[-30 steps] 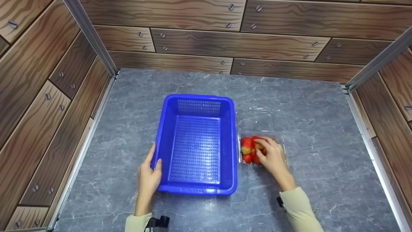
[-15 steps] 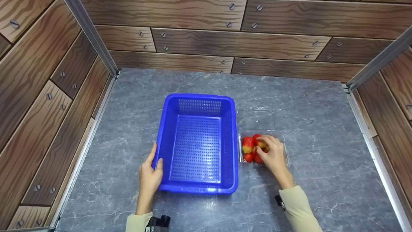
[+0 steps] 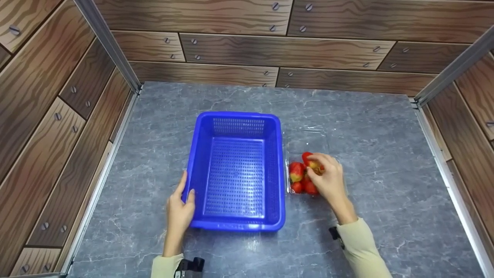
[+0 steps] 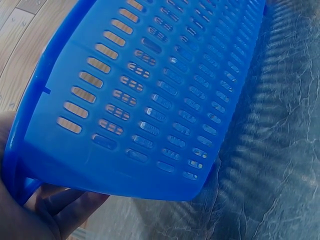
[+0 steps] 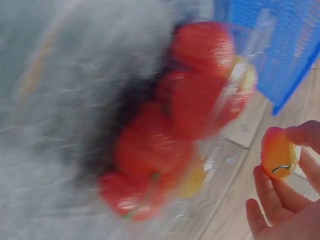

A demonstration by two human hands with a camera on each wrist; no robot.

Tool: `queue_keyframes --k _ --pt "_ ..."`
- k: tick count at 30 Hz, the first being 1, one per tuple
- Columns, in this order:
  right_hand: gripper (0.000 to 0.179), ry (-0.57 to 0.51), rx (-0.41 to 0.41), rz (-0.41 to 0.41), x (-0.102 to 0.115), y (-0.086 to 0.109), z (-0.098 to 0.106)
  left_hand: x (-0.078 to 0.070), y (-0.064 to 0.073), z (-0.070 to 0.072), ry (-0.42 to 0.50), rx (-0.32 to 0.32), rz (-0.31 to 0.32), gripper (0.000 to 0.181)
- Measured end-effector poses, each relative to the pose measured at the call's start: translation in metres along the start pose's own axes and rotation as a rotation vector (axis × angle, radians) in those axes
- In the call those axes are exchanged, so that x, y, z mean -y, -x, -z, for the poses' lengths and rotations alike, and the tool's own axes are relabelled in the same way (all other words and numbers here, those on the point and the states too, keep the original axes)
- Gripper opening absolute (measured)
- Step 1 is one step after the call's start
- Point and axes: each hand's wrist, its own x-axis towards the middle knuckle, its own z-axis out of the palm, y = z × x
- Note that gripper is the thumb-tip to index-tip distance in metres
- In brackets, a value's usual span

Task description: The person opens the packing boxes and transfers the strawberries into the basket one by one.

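The left hand (image 3: pixel 179 208) of the person grips the left rim of a blue plastic basket (image 3: pixel 281 173), close to its near left corner; the thumb lies over the rim, and other fingers are on the outer side. The basket stands upright on a grey, marble-patterned counter (image 3: pixel 378 154), and its walls and bottom have many small holes. The right hand (image 3: pixel 328 175) pinches a red-and-yellow fruit (image 5: pixel 279 152) between the thumb and the fingers, above a clear plastic container (image 3: pixel 288 185), which is just to the right of the basket. In this container there are more red and yellow fruits (image 3: pixel 296 172); in the right wrist view they are blurred, and I cannot tell their exact kind. The transparent lid (image 3: pixel 307 141) lies open on the far side. Both arms wear pale yellow sleeves (image 3: pixel 364 247). Around the counter stand walls (image 3: pixel 231 50) with a wooden plank pattern
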Motion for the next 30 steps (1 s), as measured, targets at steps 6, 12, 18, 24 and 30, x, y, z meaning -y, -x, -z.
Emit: queue_keyframes --k 6,12,18,24,30 --pt "0.03 -0.032 -0.035 0.033 0.031 -0.015 -0.009 0.001 0.0 0.0 0.008 0.003 0.004 0.058" --pt "0.03 -0.132 0.035 0.065 0.069 -0.031 -0.024 0.001 0.0 0.0 0.022 0.0 -0.022 0.059" --pt "0.03 -0.239 0.119 0.052 0.098 -0.04 -0.045 0.0 -0.001 -0.001 0.021 0.002 0.001 0.059" --pt "0.03 -0.281 0.214 0.067 0.111 -0.034 -0.07 0.0 -0.001 -0.001 0.03 0.0 -0.004 0.058" --pt "0.029 -0.248 0.349 0.084 0.111 -0.018 -0.088 0.0 -0.001 -0.001 0.014 -0.003 -0.007 0.056"
